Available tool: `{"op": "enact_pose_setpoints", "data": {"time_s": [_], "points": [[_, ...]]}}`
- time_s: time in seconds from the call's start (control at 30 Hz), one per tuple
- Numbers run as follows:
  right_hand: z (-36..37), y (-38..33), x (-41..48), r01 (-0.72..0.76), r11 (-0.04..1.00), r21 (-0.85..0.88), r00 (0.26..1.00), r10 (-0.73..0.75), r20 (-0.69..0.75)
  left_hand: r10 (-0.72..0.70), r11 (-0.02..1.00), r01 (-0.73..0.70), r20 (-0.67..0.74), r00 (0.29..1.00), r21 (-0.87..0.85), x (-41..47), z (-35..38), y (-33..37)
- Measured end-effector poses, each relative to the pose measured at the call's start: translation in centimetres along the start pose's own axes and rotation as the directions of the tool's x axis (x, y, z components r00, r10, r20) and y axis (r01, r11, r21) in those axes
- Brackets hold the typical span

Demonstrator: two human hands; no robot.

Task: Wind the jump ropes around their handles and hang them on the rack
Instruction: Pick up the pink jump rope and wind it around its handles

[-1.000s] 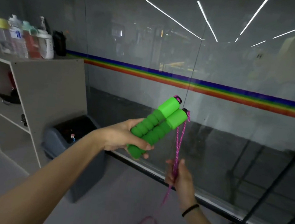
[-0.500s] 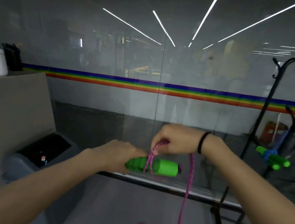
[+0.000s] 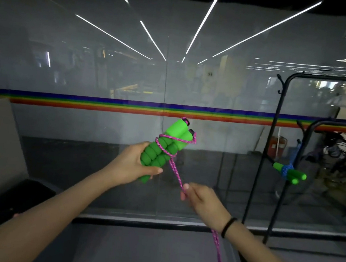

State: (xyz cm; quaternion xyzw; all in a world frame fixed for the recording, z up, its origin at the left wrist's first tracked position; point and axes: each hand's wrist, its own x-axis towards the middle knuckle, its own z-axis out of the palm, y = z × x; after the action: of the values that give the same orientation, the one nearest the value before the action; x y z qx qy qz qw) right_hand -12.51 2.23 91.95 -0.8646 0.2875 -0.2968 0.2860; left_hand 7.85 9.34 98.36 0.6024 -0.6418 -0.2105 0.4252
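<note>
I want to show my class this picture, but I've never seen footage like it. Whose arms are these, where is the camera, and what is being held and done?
The camera sits on a person's head, looking forward and down, so the two bare arms are the wearer's own. No robot is involved. The left hand grips a pair of green foam handles held together. The right hand pinches the pink rope, which already crosses the handles in a few turns; the rest trails down toward the floor. To the right stands a black rack, where another green-handled rope, bound in blue cord, already hangs. Behind is a glass wall with a rainbow stripe.
</note>
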Motion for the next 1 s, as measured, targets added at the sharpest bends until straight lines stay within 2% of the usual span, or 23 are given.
{"op": "enact_pose_setpoints", "data": {"time_s": [0.07, 0.13, 0.2, 0.27, 0.33, 0.43, 0.47, 0.53, 0.6, 0.63, 0.67, 0.7, 0.73, 0.83, 0.9, 0.93, 1.0], "points": [[-1.1, -2.0, -0.6, 0.075, 0.953, -0.295, 0.993, -0.046, 0.106, 0.005, 0.980, -0.006, 0.005, 1.000, 0.201, 0.6, 0.1, -0.9], [-3.0, -4.2, -0.7, 0.147, 0.823, -0.549, 0.975, -0.028, 0.219, 0.044, 0.896, -0.067, 0.063, 0.997, 0.438, 0.7, 0.6, -1.4], [-5.0, -6.1, -0.3, 0.207, 0.736, -0.644, 0.960, -0.025, 0.279, 0.061, 0.750, -0.162, 0.176, 0.982, 0.642, 0.3, 1.2, -1.3], [-6.7, -7.2, 0.3, 0.240, 0.733, -0.636, 0.948, -0.036, 0.317, 0.096, 0.647, -0.277, 0.285, 0.954, 0.710, 0.1, 2.0, -1.0], [-8.0, -7.1, 1.3, 0.238, 0.789, -0.566, 0.945, -0.054, 0.323, 0.133, 0.598, -0.364, 0.360, 0.924, 0.714, 0.0, 2.4, -0.6], [-8.9, -5.2, 2.5, 0.165, 0.956, -0.242, 0.959, -0.098, 0.266, 0.165, 0.621, -0.482, 0.499, 0.851, 0.618, 0.1, 2.3, 0.2], [-8.7, -4.4, 2.7, 0.142, 0.983, -0.113, 0.967, -0.113, 0.229, 0.185, 0.657, -0.507, 0.533, 0.826, 0.558, 0.0, 2.4, 0.6], [-8.1, -3.1, 2.2, 0.103, 0.973, 0.206, 0.972, -0.143, 0.188, 0.248, 0.803, -0.481, 0.536, 0.807, 0.353, -0.1, 2.6, 1.1], [-6.6, -1.7, 1.4, 0.008, 0.815, 0.579, 0.954, -0.180, 0.241, 0.300, 0.922, -0.376, 0.440, 0.847, 0.094, -0.3, 2.8, 1.4], [-5.6, -0.9, 0.9, -0.037, 0.744, 0.667, 0.966, -0.144, 0.214, 0.301, 0.946, -0.323, 0.358, 0.884, 0.003, -0.2, 2.9, 1.4], [-4.7, -0.2, 0.6, -0.061, 0.769, 0.637, 0.992, -0.026, 0.127, 0.279, 0.960, -0.270, 0.269, 0.922, -0.071, -0.2, 3.1, 1.4], [-4.0, 0.4, 0.6, -0.072, 0.807, 0.586, 0.997, 0.083, 0.009, 0.235, 0.967, -0.212, 0.178, 0.956, -0.137, -0.1, 3.3, 1.3], [-3.3, 0.9, 0.7, -0.065, 0.859, 0.507, 0.993, 0.108, -0.055, 0.177, 0.968, -0.155, 0.096, 0.980, -0.199, 0.0, 3.5, 1.2], [-2.0, 0.7, -0.1, -0.058, 0.927, 0.370, 0.996, 0.080, -0.042, 0.025, 0.959, -0.052, -0.098, 0.995, -0.279, 0.4, 3.9, 0.8], [-2.5, 0.3, -0.8, -0.045, 0.977, 0.211, 0.998, 0.050, -0.023, -0.038, 0.982, 0.004, -0.176, 0.984, -0.189, 0.6, 4.2, 0.5], [-2.9, 0.2, -1.0, -0.023, 0.997, 0.069, 1.000, 0.023, -0.002, -0.057, 0.995, 0.038, -0.213, 0.976, -0.090, 0.7, 4.3, 0.4], [-4.0, -0.4, -1.2, 0.056, 0.973, -0.224, 0.992, -0.028, 0.123, -0.067, 0.980, 0.116, -0.279, 0.958, 0.163, 0.9, 4.5, 0.1]]}}
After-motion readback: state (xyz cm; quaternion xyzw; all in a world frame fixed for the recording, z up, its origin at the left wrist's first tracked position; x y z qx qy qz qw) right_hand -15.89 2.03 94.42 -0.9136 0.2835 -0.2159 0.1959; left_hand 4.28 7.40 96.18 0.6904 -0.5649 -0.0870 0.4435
